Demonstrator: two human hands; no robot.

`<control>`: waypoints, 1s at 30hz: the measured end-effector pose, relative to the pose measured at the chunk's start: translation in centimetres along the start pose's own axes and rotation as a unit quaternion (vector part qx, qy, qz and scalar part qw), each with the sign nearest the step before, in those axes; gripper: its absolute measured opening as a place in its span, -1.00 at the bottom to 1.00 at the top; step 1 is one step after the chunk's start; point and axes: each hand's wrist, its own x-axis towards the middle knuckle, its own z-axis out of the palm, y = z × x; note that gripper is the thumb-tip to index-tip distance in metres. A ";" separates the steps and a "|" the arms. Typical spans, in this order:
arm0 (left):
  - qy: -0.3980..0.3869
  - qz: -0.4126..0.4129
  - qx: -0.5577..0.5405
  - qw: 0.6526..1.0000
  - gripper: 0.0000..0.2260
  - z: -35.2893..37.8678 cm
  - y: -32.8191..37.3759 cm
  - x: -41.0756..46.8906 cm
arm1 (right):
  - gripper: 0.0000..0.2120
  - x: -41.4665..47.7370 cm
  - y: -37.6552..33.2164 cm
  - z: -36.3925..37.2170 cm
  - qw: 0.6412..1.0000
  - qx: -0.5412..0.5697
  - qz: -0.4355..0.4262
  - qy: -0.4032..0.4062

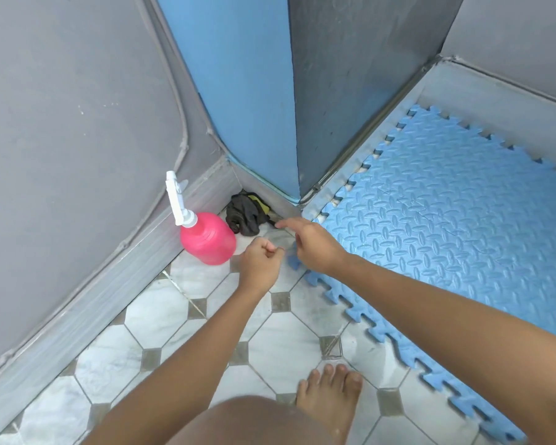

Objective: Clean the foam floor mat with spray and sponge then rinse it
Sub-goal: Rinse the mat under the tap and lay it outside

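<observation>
One yellow item (260, 200) half-hidden under dark cloth (244, 216) — mat (446, 220) cropped.

Nothing could be read anywhere in the view. The pink plastic spray bottle with the white trigger head (207, 240), at the far left by the wall, showed a plain side with no legible label or brand. The blue foam floor mat with jigsaw edges (446, 220), on the right, carried only an embossed tread pattern, with no letters or numbers.
</observation>
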 end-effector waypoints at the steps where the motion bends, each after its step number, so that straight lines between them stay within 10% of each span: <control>1: -0.022 0.009 0.023 0.999 -0.89 0.9 0.5 0.3 | -0.37 -1.1 1.1 -0.6 1.000 -0.001 0.014 0.003; 12: -0.193 -0.083 0.231 0.950 0.02 7.1 7.4 1.9 | -0.49 -8.6 9.3 -7.8 0.981 0.034 0.159 0.109; 30: -0.344 0.050 0.069 0.935 -0.46 -0.9 30.2 -4.0 | -0.90 -10.4 4.1 -21.8 0.945 0.065 0.164 0.275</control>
